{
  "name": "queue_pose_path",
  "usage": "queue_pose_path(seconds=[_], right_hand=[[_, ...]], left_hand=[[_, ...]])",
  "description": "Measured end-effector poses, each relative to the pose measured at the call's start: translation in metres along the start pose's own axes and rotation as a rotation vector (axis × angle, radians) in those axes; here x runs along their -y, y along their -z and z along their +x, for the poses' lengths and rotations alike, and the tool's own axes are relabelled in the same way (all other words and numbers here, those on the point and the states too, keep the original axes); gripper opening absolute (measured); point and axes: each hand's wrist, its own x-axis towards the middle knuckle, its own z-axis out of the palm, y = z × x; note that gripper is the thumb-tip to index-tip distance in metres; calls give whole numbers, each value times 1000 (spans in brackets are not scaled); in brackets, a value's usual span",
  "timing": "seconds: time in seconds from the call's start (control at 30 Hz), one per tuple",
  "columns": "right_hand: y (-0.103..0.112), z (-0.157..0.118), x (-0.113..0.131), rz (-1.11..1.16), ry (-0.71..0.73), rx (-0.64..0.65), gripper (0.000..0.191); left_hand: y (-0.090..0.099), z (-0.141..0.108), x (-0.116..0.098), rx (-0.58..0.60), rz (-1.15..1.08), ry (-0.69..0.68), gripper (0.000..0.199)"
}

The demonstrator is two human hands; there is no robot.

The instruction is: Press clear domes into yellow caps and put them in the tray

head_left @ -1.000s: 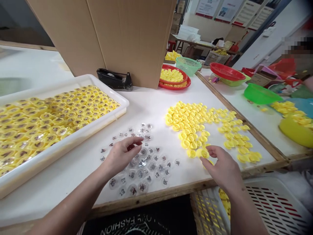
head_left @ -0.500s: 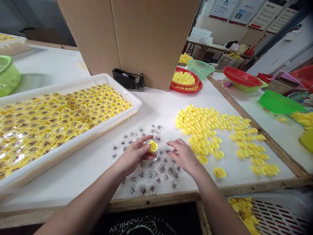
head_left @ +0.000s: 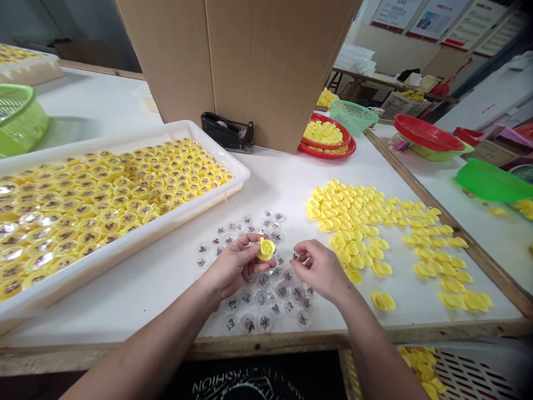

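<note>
- Our left hand [head_left: 235, 264] pinches a yellow plastic cap [head_left: 266, 249] between thumb and fingers, the cap held up just above the counter, with its open side tilted toward us
- Our right hand [head_left: 320, 270] sits just beside the left, its fingers curled inward and the thumb close to the forefinger; a small dark speck shows at the fingertips, and we cannot tell whether they pinch anything
- Clear round capsules [head_left: 266, 294], each with a small dark figure inside, lie scattered on the white counter [head_left: 166, 311] beneath and around both hands
- A loose heap of yellow caps [head_left: 353, 214] spreads out to our right, its nearest pieces just beside the right hand, and a lone cap [head_left: 383, 301] lies apart near the front
- A white plastic tray [head_left: 137, 191] to our left holds rows of yellow caps with clear domes fitted on them
- Behind these stand a cardboard box [head_left: 237, 61] and a black tape dispenser [head_left: 227, 132] against its foot
- Farther back, a red plate [head_left: 327, 141] carries more yellow caps beside a green basket [head_left: 353, 116]
- On the counter to our right sit a red bowl [head_left: 427, 133] and a green bowl [head_left: 491, 180]
- A white slotted crate [head_left: 470, 372] below the front edge holds yellow caps too
</note>
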Motion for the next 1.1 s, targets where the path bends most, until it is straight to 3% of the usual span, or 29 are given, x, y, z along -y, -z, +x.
queue_pose_path(seconds=[0.1, 0.2, 0.3, 0.43, 0.67, 0.87, 1.1], right_hand=[[9, -1, 18, 260, 148, -112, 17], [12, 0, 33, 325, 303, -98, 22], [10, 1, 39, 325, 365, -60, 25], [12, 1, 39, 346, 350, -31, 24], [13, -2, 44, 395, 171, -6, 18], [9, -2, 47, 248, 241, -139, 29], [6, -4, 45, 213, 243, -187, 24]], left_hand=[[-1, 0, 4, 54, -12, 8, 21], [-2, 0, 8, 116, -13, 2, 28], [-2, 0, 11, 134, -4, -4, 31], [-2, -1, 12, 121, 20, -40, 28], [-5, -2, 12, 113, 53, -91, 27], [-5, -3, 12, 108, 53, -104, 31], [-3, -2, 15, 130, 90, -185, 30]])
